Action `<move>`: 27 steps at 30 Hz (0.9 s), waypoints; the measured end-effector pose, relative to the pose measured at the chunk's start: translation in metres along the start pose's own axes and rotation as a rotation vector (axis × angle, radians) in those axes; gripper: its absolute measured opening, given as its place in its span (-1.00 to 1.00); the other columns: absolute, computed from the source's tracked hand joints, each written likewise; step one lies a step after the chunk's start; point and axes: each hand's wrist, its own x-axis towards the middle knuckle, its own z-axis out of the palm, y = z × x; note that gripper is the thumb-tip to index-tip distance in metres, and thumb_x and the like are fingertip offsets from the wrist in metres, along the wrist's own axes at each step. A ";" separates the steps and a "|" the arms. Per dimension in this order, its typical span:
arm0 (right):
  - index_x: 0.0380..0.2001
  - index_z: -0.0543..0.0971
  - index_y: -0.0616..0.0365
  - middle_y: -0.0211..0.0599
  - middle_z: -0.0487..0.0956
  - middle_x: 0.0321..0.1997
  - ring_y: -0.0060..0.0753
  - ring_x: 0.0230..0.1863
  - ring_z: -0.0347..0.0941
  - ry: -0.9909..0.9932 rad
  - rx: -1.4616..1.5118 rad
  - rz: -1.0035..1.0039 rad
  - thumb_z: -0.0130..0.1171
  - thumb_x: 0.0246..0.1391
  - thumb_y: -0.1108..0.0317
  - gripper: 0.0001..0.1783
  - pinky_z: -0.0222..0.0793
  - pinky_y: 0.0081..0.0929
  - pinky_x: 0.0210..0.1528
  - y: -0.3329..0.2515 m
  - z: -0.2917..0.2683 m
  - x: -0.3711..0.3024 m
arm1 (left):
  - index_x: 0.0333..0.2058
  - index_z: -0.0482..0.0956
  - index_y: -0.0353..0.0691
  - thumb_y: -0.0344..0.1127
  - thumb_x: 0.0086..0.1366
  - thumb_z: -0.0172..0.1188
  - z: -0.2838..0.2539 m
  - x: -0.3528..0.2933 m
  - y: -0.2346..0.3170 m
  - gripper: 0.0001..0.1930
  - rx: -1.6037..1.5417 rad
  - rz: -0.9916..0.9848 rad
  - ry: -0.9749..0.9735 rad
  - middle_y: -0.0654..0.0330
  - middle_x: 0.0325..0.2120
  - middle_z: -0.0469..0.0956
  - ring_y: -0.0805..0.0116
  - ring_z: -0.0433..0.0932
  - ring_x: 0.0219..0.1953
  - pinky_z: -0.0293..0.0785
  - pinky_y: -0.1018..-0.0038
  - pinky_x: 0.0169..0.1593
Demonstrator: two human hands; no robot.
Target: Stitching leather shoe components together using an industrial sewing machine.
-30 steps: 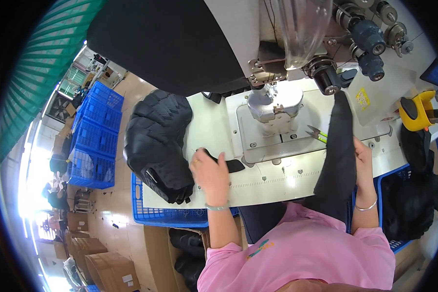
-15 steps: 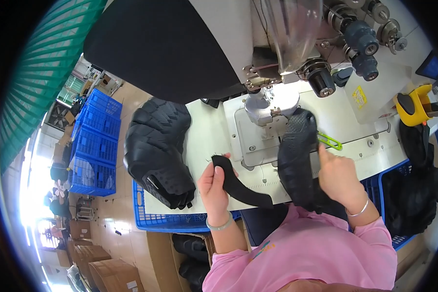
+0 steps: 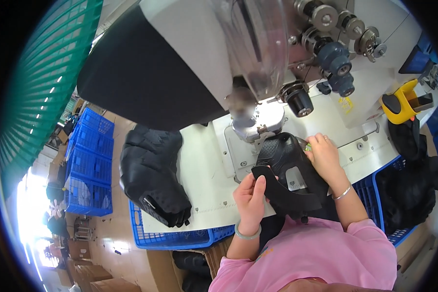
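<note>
In the head view, the left forearm rises from the bottom centre of the frame, bangle at the wrist, and the left hand [image 3: 250,199] sits just below the middle, palm side turned inward. Its thumb and fingers are closed, pinching one end of a black strip [image 3: 297,200], which curves away to the right across the lower part of a black panel [image 3: 277,150]. The panel lies right of centre, below the head of the sewing machine [image 3: 258,124], with a pale opening in it. The right forearm comes up from the lower right, angled toward the upper left; the right hand [image 3: 324,155] is bent in, fingers curled beside the panel's right edge at the green snips [image 3: 308,146]. Whether those fingers grip the snips or the panel, I cannot tell.
</note>
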 end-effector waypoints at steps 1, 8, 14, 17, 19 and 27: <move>-0.27 0.54 0.15 -0.26 0.49 -0.29 -0.18 -0.22 0.48 -0.007 0.045 0.016 0.16 0.00 0.40 -0.82 0.41 -0.22 -0.25 0.002 0.001 0.002 | -0.08 0.51 -0.44 -0.36 0.38 0.03 0.003 0.001 0.001 -0.74 -0.011 0.029 -0.010 0.09 -0.36 0.63 0.54 0.53 -0.51 0.36 0.69 -0.54; -0.53 0.56 0.29 -0.35 0.54 -0.66 -0.63 -0.63 0.38 0.169 0.985 0.339 0.08 0.17 0.33 -0.73 0.29 -0.60 -0.53 -0.011 -0.074 0.013 | -0.11 0.55 -0.39 -0.34 0.38 0.04 0.014 0.005 0.007 -0.76 0.096 0.055 -0.009 0.15 -0.38 0.65 0.70 0.38 -0.60 0.22 0.73 -0.57; -0.53 0.57 0.28 -0.41 0.55 -0.67 -0.74 -0.63 0.43 -0.483 1.197 0.051 0.11 0.16 0.38 -0.77 0.31 -0.69 -0.58 -0.053 -0.099 -0.004 | -0.13 0.57 -0.36 -0.38 0.37 0.06 0.018 0.002 0.005 -0.79 0.133 0.082 0.037 0.28 -0.45 0.61 0.73 0.31 -0.60 0.20 0.75 -0.56; -0.53 0.58 0.29 -0.40 0.54 -0.69 -0.74 -0.65 0.42 -0.449 1.166 0.083 0.10 0.17 0.36 -0.75 0.31 -0.69 -0.59 -0.059 -0.091 -0.001 | -0.14 0.58 -0.35 -0.38 0.36 0.07 0.017 -0.001 0.005 -0.79 0.186 0.127 0.051 0.34 -0.49 0.57 0.73 0.30 -0.60 0.19 0.75 -0.56; -0.54 0.58 0.31 -0.40 0.54 -0.69 -0.73 -0.65 0.42 -0.456 1.177 0.166 0.11 0.17 0.37 -0.74 0.30 -0.69 -0.60 -0.060 -0.088 0.000 | -0.14 0.58 -0.35 -0.38 0.36 0.07 0.016 -0.002 0.006 -0.80 0.233 0.144 0.050 0.36 -0.51 0.55 0.73 0.30 -0.60 0.19 0.75 -0.56; -0.55 0.59 0.31 -0.41 0.52 -0.71 -0.74 -0.66 0.39 -0.400 1.274 0.173 0.12 0.16 0.35 -0.73 0.28 -0.70 -0.61 -0.058 -0.087 -0.004 | -0.36 0.55 -0.36 -0.43 0.33 0.12 0.021 -0.004 0.008 -0.88 0.198 0.063 0.107 0.44 -0.64 0.35 0.72 0.24 -0.62 0.14 0.72 -0.57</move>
